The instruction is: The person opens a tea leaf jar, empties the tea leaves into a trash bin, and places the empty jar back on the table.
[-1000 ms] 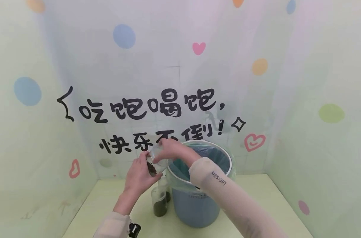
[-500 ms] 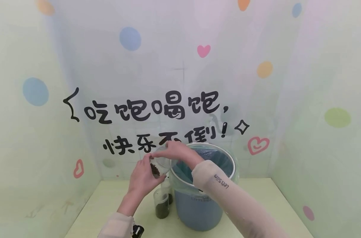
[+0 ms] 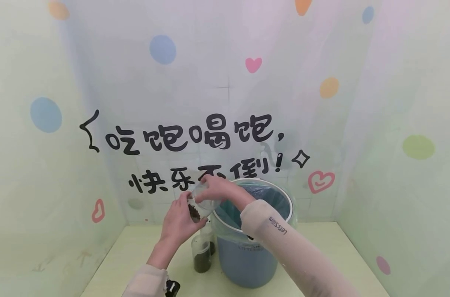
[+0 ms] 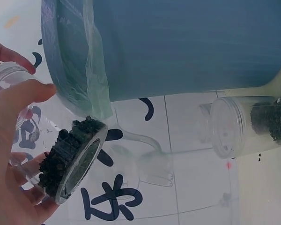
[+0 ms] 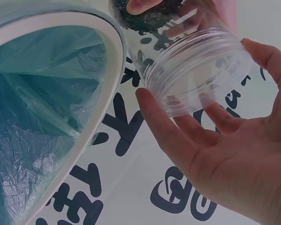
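Jar tilted between the fingers, just beside the bin.
Left hand curls its fingers round the end holding dark bits; right hand grips the ribbed end. Whether it is sealed I cannot tell; if loose, a slipping grip or steeper tilt could scatter bits outside the bin.

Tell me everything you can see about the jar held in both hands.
The clear, plastic-looking jar has a ridged top and dark, crumbly contents at its base. It tilts above the table, left of the bin in the head view. The left hand grips its body, the right hand its top.
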`<state>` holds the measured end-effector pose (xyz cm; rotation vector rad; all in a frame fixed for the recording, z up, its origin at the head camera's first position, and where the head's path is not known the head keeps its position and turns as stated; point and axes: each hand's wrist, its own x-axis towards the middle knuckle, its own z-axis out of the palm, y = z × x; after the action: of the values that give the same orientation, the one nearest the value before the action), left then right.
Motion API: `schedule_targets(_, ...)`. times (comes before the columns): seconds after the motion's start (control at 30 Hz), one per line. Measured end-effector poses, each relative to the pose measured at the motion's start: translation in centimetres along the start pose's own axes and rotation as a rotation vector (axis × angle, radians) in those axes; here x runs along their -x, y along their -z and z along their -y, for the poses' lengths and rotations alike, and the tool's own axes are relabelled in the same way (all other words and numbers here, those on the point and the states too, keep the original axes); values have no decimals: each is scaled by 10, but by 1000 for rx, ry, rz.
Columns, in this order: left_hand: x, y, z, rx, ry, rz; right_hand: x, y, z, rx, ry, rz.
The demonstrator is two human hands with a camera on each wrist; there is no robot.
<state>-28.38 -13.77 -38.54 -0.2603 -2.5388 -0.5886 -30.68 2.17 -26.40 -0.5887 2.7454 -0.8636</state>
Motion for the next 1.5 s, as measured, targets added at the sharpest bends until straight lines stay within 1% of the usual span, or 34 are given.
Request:
schedule_targets(0.13,0,0,-1,7,6,15,-1,0,-2,37,81,-5)
schedule_targets(0.27,-1,1,-2,12,10,17,-1,-1,-2,73,133,-15)
schedule_targets(0.7,-2,4,-9,21,-16,27,4,3,-4,102,144,11)
schedule_targets(0.9,-1,4,-10,28,-21,24,7,5,-3,73,146,17)
schedule_targets(1.0,0,4,-10,29,-18,15,8,3,-2,48,129,8)
schedule_targets(1.07,1,5,-9,25,-18,9,8,1,-2,36,99,-12)
schedule_targets(1.2,3,5,-8,21,-31,-4,10,-2,0,6,-14,-49)
schedule_targets(1.3,4,5,-6,20,-32,-10,11,-3,1,-33,-79,-40)
schedule_targets(1.37,4,5,-5,23,-27,-5,11,-4,2,-59,-94,-30)
schedule_targets(1.5,6,5,-3,25,-11,16,10,-6,2,-70,-77,-27)
